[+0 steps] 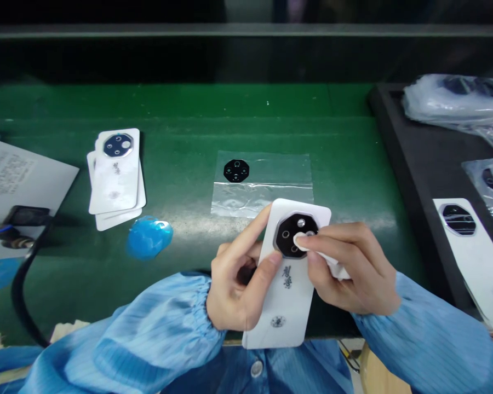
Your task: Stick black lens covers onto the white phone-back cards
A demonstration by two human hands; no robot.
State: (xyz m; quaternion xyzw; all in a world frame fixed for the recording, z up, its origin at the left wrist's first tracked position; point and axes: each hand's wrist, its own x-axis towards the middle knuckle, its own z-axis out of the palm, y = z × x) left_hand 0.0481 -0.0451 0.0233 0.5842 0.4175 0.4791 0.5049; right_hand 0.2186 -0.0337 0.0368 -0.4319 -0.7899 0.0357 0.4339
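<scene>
My left hand (246, 279) grips a white phone back cover (287, 306) by its left edge, tilted up at the front edge of the bench. Its thumb lies just below the black octagonal camera lens plate (290, 225). Between the closed fingers of my right hand (353, 268) is a bunched white wipe (332, 264), whose tip touches the lens plate. Just beyond the cover, a clear plastic bag (271, 175) lies flat with a loose black lens plate (236, 171) on or in it; I cannot tell which.
Stacked white back covers (117, 191) lie at the left, near a crumpled blue film (150, 238). Farther left are a printed sheet (20, 175) and a black cable (22, 295). A dark tray (402, 148) at right holds bagged parts (456, 104) and another white cover (482, 262).
</scene>
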